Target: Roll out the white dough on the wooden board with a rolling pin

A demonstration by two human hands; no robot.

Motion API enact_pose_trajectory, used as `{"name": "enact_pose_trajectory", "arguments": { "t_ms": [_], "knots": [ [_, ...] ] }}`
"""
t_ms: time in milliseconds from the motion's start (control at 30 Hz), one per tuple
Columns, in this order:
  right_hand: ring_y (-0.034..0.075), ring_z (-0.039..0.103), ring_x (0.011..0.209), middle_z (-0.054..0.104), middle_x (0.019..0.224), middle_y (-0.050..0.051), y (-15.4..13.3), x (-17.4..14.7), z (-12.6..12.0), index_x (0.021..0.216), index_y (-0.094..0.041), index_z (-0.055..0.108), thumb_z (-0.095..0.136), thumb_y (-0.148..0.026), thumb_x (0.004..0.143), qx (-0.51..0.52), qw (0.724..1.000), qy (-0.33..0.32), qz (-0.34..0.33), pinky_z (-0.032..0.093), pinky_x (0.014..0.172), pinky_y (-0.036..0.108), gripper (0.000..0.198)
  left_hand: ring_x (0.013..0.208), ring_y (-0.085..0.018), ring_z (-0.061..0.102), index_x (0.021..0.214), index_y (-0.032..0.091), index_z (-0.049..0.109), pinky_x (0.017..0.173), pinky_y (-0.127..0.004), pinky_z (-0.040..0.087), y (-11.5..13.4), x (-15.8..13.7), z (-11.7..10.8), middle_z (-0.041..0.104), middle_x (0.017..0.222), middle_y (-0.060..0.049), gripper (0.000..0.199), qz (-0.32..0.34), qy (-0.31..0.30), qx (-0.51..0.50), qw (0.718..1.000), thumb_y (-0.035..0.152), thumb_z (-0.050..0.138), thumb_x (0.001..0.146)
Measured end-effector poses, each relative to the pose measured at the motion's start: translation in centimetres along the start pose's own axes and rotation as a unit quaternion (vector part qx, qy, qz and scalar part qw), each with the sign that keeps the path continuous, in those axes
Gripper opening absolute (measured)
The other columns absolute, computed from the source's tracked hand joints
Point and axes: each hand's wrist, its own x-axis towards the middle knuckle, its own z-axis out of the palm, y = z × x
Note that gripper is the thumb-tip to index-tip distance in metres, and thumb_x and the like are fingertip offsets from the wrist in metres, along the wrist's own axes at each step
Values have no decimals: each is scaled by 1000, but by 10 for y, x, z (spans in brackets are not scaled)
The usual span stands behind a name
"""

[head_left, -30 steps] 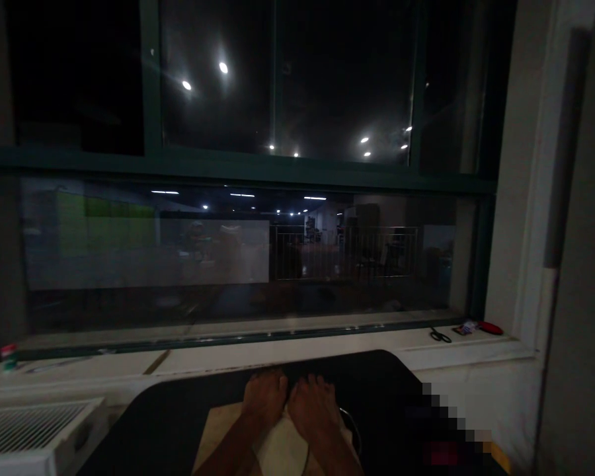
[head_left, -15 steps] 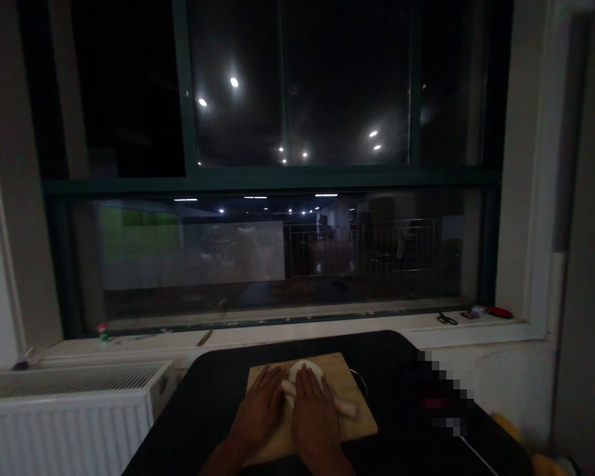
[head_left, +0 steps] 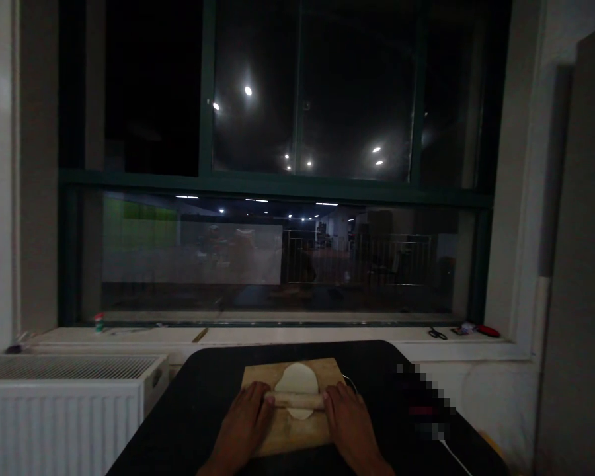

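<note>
A pale rolling pin [head_left: 297,400] lies crosswise over a flat, whitish sheet of dough [head_left: 297,379]. The dough rests on a wooden board [head_left: 292,439] and sticks out beyond the pin, far more on the far side than on the near one. At the pin's left end my left hand [head_left: 245,416] is closed on it, thumb along the near side. My right hand [head_left: 351,418] grips the other end, thumb toward the dough. The palms hide both tips of the pin.
The board sits on a black table [head_left: 178,423]. Behind it, a windowsill [head_left: 277,336] carries scissors [head_left: 437,334], a red object [head_left: 488,331] and a small green-and-red bottle [head_left: 98,322]. A white radiator [head_left: 59,416] stands left. A blurred patch [head_left: 424,403] with a white cable lies right.
My hands have moved apart, from lying flat over the pin's middle and the dough to its two ends. The pin now lies straight across instead of slanting, and more dough shows. The view has shifted slightly.
</note>
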Motion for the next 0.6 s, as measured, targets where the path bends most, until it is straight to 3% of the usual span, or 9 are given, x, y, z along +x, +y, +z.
{"name": "enact_pose_trajectory", "arguments": {
  "t_ms": [233,367,500,600],
  "knots": [
    [22,65,105,70,110,11,2,48,13,104,-16,72,29,-13,102,-31,999,3,-33,45,93,33,43,105,-18,65,110,27,65,99,-32,47,-14,25,-6,70,109,-3,47,50,-32,-18,998,45,22,106],
    [22,67,106,72,111,13,6,78,28,117,-15,70,32,-9,98,-29,999,-6,-38,47,93,31,43,117,-19,64,124,25,65,105,-33,46,-15,50,-3,71,126,-6,50,3,-76,42,996,40,20,105],
    [20,64,115,70,124,10,10,97,43,131,-19,63,28,-17,103,-22,999,-1,-37,48,95,29,45,133,-29,55,130,18,64,115,-50,37,-8,78,11,63,141,-14,49,-40,-119,165,978,28,26,101],
    [21,65,113,72,119,8,13,108,51,120,-23,69,26,-24,105,-24,999,3,-29,49,92,31,45,137,-34,50,131,18,64,116,-59,33,-10,99,23,61,144,-15,49,-34,-124,171,977,28,29,99]
  ]
}}
